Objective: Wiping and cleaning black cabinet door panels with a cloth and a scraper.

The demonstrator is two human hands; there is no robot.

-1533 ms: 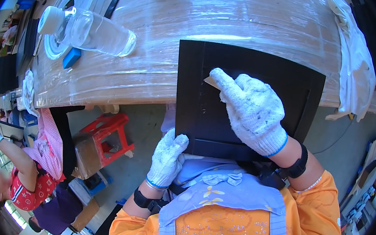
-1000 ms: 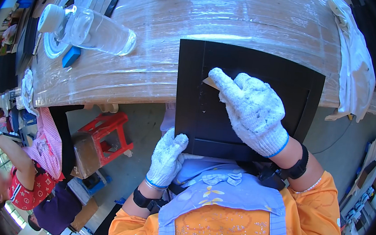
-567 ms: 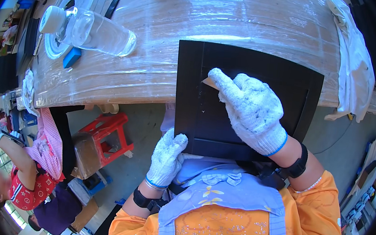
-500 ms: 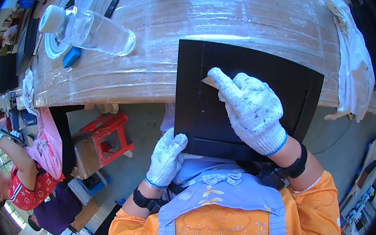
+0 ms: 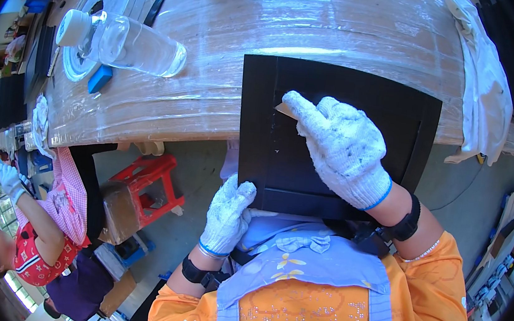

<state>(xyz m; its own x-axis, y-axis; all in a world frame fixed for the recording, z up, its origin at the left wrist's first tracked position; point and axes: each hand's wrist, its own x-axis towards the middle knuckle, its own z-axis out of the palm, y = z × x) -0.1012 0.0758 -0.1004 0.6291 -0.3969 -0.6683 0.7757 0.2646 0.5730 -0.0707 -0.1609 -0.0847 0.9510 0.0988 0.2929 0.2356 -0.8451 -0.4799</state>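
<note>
A black framed panel (image 5: 297, 161), like a cabinet door, lies partly over the table edge and reaches back to my lap. My left hand (image 5: 226, 214), in a white knit glove, is closed on the panel's near left corner. Over the panel's recessed face is my gloved right hand (image 5: 346, 148), its index finger stretched along a thin, pale, pointed blade-like piece (image 5: 285, 109). Its tip lies near the seam of the panel's left frame strip. The rest of that piece is hidden inside my glove. Small pale specks mark the black surface below the tip.
On the film-wrapped table (image 5: 212, 106) stand a clear bottle (image 5: 137, 44), a round grey disc (image 5: 85, 4) and a blue block (image 5: 99, 79). A white cloth (image 5: 483, 90) hangs at the right. At the left are a red stool (image 5: 163, 188) and a co-worker (image 5: 41, 244).
My right hand and the pale piece have shifted very slightly left. The panel and my left hand have barely moved. At the left, the co-worker's gloved hand has moved.
</note>
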